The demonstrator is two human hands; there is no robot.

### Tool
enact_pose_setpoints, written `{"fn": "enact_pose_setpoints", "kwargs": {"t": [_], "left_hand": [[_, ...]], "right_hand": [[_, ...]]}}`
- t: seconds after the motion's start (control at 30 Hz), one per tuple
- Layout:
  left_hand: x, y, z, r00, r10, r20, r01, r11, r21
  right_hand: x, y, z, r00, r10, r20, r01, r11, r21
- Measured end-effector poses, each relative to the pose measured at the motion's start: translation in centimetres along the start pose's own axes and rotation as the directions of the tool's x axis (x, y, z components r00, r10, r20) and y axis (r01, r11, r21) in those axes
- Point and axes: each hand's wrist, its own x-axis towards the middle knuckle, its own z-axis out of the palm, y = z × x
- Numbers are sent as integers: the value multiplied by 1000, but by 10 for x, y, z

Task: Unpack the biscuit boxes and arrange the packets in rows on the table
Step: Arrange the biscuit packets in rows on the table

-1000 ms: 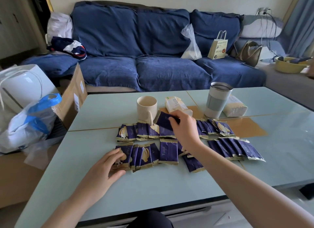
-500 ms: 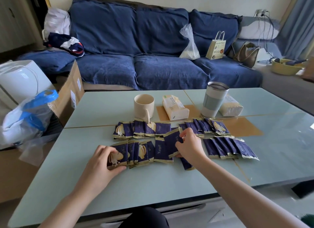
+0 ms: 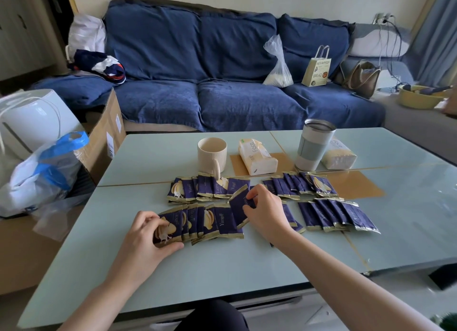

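- The table fills the lower middle of the frame; a wide bare strip of its top runs between the packets and the near edge, and more bare top lies at the far left and the right
- Dark blue packets lie in two overlapping rows across the middle of the frame, a far row and a near row, with a gap in each row behind the right hand
- Just beyond the far row stand a mug, a tissue pack and a tumbler, the mug's handle overlapping the far row
- The sofa spans the upper frame, well apart from the table's far edge
- A cardboard box and a plastic bag crowd the table's left edge
- The left hand reaches from the lower left, fingers and thumb curled round the end packet of the near row
- The right hand comes in from the lower right, its fingertips pinching a tilted packet lifted between the two rows
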Motion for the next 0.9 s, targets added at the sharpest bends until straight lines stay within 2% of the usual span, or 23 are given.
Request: {"fn": "enact_pose_setpoints", "kwargs": {"t": [0.23,0.4,0.5,0.67,0.8,0.9], "left_hand": [[3,2,2,999,-44,-1,44,995,91],[11,30,9,995,94,31,-97,987,131],[19,49,21,978,197,64,-204,971,129],[28,72,50,910,327,255,-376,910,176],[34,83,69,848,352,397,-461,859,224],[35,81,72,846,369,385,-469,859,208]], "right_hand": [[-13,6,-10,998,-48,30,55,952,-301],[-1,21,-35,990,-131,-50,107,935,-339],[9,40,-49,986,-138,91,161,921,-355],[2,63,-52,926,-57,372,213,895,-393],[-5,71,-50,913,-83,400,281,838,-468],[-8,70,-52,919,-100,382,290,827,-481]]}}
